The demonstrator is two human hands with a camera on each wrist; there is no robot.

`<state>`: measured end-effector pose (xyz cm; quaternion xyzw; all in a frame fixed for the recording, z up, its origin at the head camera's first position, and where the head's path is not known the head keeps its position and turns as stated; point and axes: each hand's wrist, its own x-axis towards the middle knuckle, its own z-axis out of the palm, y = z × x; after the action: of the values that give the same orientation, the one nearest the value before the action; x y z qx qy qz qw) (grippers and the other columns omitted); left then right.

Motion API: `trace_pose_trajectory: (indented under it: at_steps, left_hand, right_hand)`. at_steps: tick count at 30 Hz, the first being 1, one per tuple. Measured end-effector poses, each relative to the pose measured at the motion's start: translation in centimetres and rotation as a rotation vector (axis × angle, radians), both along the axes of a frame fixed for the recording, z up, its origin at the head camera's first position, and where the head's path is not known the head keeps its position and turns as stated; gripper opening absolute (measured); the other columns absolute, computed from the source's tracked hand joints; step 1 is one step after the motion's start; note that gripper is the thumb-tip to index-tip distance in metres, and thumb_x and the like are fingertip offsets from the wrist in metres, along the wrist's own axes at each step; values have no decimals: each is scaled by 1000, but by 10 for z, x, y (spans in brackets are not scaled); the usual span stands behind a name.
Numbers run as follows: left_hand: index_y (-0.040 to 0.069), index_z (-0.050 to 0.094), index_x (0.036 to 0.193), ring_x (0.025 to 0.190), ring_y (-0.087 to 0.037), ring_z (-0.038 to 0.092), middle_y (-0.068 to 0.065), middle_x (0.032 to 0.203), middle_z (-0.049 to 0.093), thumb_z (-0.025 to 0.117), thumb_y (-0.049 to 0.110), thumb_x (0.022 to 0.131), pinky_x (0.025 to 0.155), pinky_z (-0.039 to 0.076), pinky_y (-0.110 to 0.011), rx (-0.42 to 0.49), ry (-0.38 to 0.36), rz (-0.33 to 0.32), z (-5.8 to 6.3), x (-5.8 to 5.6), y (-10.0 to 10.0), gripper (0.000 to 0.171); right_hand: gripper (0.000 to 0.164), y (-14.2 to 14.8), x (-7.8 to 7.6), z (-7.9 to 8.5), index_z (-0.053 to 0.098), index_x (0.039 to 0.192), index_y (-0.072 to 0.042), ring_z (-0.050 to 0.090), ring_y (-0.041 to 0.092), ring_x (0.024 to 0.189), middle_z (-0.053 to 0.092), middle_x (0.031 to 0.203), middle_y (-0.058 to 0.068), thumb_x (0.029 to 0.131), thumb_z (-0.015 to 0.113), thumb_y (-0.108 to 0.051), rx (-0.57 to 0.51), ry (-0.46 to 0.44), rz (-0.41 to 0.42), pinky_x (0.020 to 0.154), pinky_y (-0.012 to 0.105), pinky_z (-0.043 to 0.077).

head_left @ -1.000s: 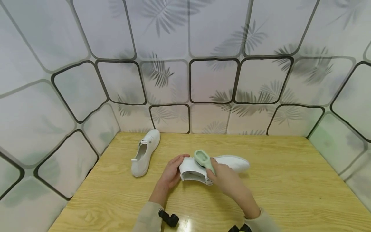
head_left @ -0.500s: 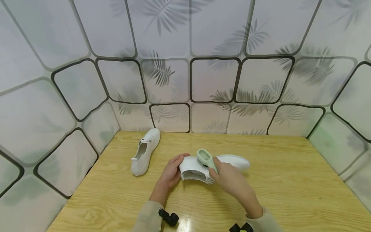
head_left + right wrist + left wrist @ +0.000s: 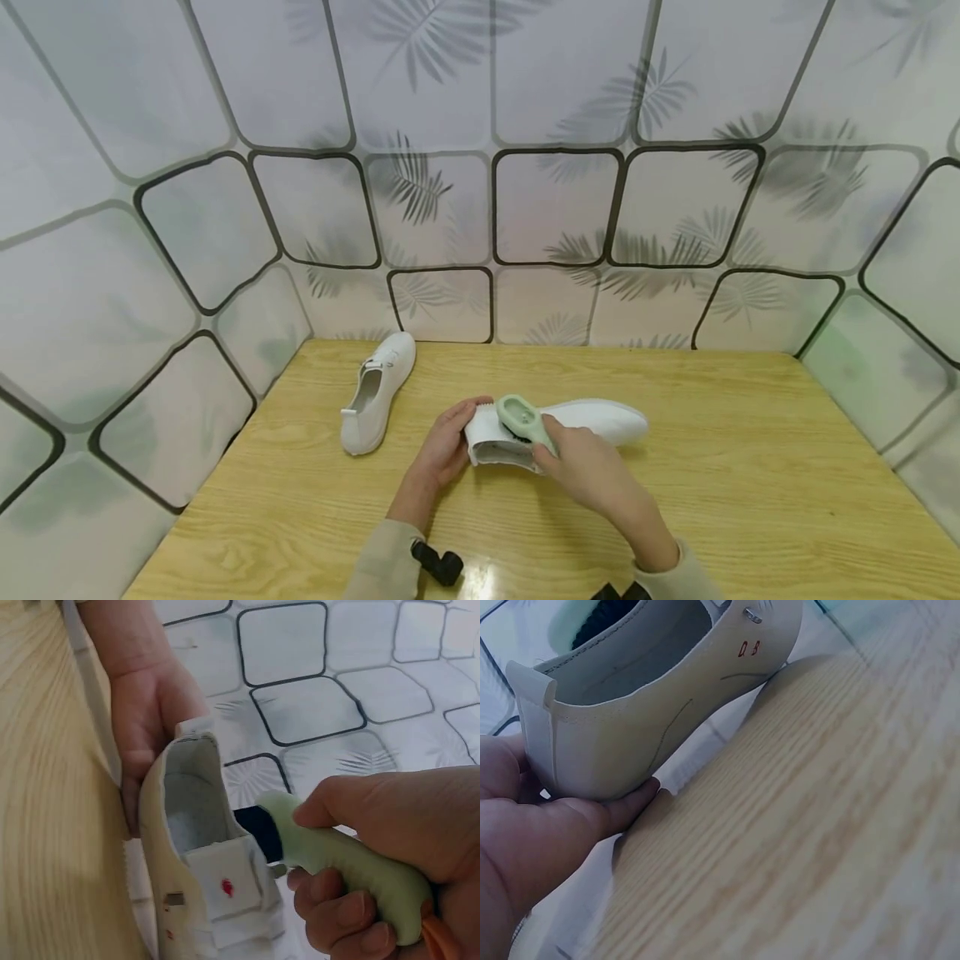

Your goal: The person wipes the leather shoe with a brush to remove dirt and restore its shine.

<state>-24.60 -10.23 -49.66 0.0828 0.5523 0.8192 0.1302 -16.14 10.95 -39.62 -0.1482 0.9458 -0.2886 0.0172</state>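
Note:
A white shoe [image 3: 600,417] is held on its side above the table, its opening turned toward me and its toe to the right. My left hand [image 3: 444,446] grips it by the heel; in the left wrist view the fingers reach under the heel of the shoe [image 3: 622,742]. A pale green brush [image 3: 521,417] with dark bristles is in my right hand [image 3: 592,471], fingers curled round its handle. In the right wrist view the brush's bristles [image 3: 259,832] lie against the shoe's upper side, near the opening. Small red marks show on the shoe.
A second white shoe [image 3: 375,396] stands on the wooden table [image 3: 750,467] at the back left, toe away from me. A patterned cloth wall [image 3: 555,208] closes off the back and both sides. An orange loop [image 3: 439,937] hangs from the brush handle's end.
The brush first slid a little to the right along the shoe, then back left and slightly toward me. My left hand and the held shoe have stayed nearly still.

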Motion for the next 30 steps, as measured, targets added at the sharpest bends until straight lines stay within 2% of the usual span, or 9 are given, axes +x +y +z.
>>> trace_pose_trajectory:
  at_steps: [7,11,14,17,19,21,25,30]
  left_hand:
    - [-8,48,138,113,-10,59,-5,125,61,32,22,110,94,49,-26,-11,-9,16,0,1,1,44]
    - [-8,51,133,112,-8,57,-2,119,62,30,18,110,96,48,-24,4,-13,30,0,1,1,40]
    - [-8,51,134,115,-9,57,-3,121,60,30,20,111,97,47,-25,2,-18,18,1,1,1,42]
    - [-8,48,139,117,-12,57,-8,129,58,31,25,111,97,48,-27,-12,-17,-6,1,1,1,46]
    - [-8,47,140,117,-13,57,-11,133,56,31,26,111,96,49,-27,-22,-15,-15,1,0,0,47]
    - [-8,46,140,116,-13,58,-11,133,56,32,26,110,94,50,-27,-22,-15,-13,1,0,1,48]
    - [-6,52,135,111,-10,59,-5,123,61,32,24,110,92,50,-25,-8,-10,4,-1,-1,2,43]
    - [1,61,122,109,-8,58,1,113,63,37,21,109,94,48,-24,18,-16,32,1,1,2,34]
  right_hand:
    - [51,-17,-3,-11,47,138,12,45,13,53,58,70,4,102,54,-24,52,104,-2,47,29,36]
    - [50,-27,-1,-13,48,136,13,41,11,48,53,63,0,101,55,-23,37,138,45,42,26,32]
    - [42,-23,2,-9,56,130,6,39,10,46,46,59,-3,99,55,-23,43,123,48,41,26,29]
    - [37,-13,4,-4,59,126,1,39,11,46,46,58,-3,97,55,-22,42,78,9,42,27,29]
    - [37,-9,4,-2,58,126,1,42,14,48,51,61,0,97,55,-21,49,69,-24,44,29,32]
    - [44,-9,1,-5,54,132,7,46,16,50,58,65,6,98,54,-22,60,91,-44,45,32,37]
    - [50,-24,-2,-17,50,132,15,49,17,52,64,72,14,100,56,-23,103,202,-40,46,33,42]
    - [45,-37,5,-19,53,128,10,46,15,50,59,67,8,99,58,-24,97,233,18,42,31,37]
